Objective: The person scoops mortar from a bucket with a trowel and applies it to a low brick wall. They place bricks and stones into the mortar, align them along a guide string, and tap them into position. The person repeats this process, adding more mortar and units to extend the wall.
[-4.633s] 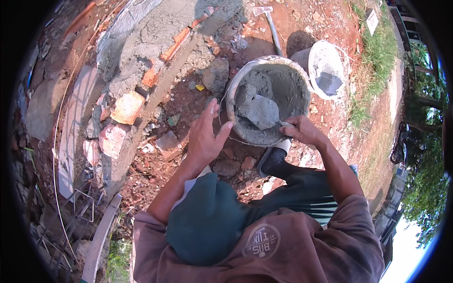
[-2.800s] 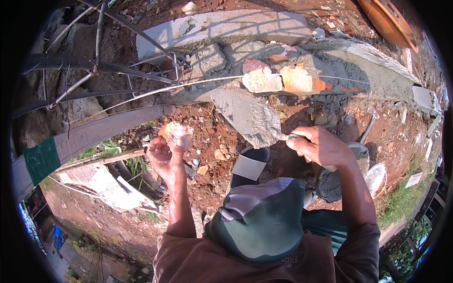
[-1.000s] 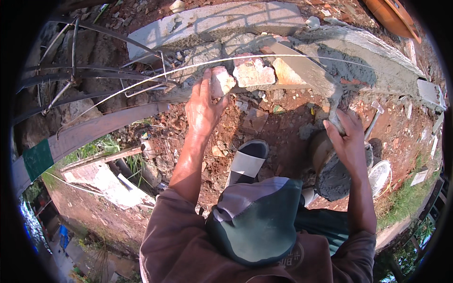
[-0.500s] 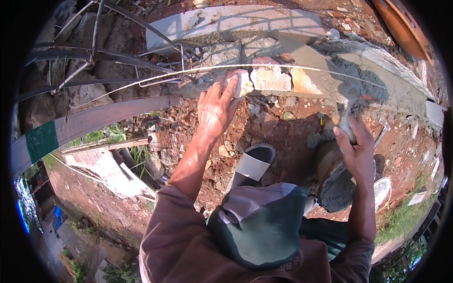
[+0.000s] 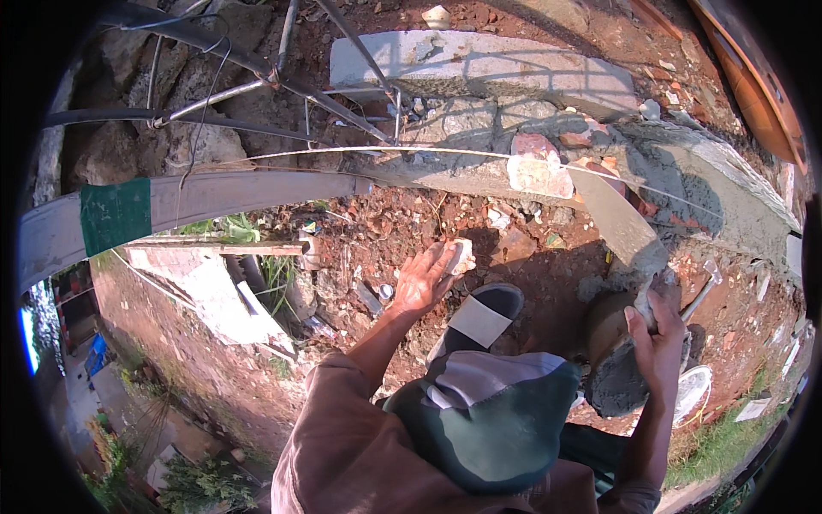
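A pale stone, lifted unset off the far wall, is pinched by the left hand; the trowel is gripped by the right hand.

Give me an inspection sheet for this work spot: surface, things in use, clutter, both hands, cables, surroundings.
Surface: reddish ground strewn with rubble; low wall with grey mortar.
Things in use: pale stone, trowel, bucket holding mortar.
Clutter: hammer and white bucket on the right.
Left hand: holds the pale stone over the ground, off the wall.
Right hand: grips the trowel handle, blade pointing toward the wall.
Cables: electrical cables, nothing seen; a pale string runs along the wall, and a thin dark wire hangs at left.
Surroundings: metal frame upper left, grass lower right, a curved orange object upper right.
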Demonstrator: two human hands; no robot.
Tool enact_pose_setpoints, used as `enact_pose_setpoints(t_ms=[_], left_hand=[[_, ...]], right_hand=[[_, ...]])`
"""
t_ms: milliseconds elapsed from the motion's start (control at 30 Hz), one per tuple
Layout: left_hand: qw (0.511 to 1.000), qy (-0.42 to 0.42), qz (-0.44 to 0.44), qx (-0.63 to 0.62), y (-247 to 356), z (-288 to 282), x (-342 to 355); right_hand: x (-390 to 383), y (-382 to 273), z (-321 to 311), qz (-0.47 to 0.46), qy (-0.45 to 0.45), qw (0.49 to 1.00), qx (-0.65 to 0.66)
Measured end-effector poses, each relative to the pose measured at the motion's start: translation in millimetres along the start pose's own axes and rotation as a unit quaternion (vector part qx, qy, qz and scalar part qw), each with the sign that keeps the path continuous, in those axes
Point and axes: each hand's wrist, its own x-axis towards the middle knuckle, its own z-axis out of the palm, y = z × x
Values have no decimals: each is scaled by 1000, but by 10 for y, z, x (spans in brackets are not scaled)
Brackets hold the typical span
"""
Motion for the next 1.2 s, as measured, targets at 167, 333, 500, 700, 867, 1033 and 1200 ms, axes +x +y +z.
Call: enact_pose_setpoints(t_ms=[167, 333, 500, 700, 867, 1033, 1200], left_hand=[[1000, 19, 1, -10, -48, -7, 76], [1000, 2, 4, -2, -16, -40, 138], [1000, 16, 11, -11, 33, -113, 245], [997, 58, 42, -13, 199, -291, 427], [998, 29, 53, -1, 138, -292, 434], [999, -47, 14, 10, -80, -152, 281], [995, -88, 4, 46, -221, -35, 186]], right_hand=[[-57, 63, -1, 8, -9, 1000, -4], [-205, 172, -74, 20, -16, 1000, -7], [-330, 236, -96, 40, -3, 999, 22], [-368, 300, -123, 42, 6, 998, 42], [-360, 249, -118, 41, 15, 998, 37], [-339, 321, -83, 28, 13, 999, 39], [-337, 322, -78, 47, 6, 998, 47]])
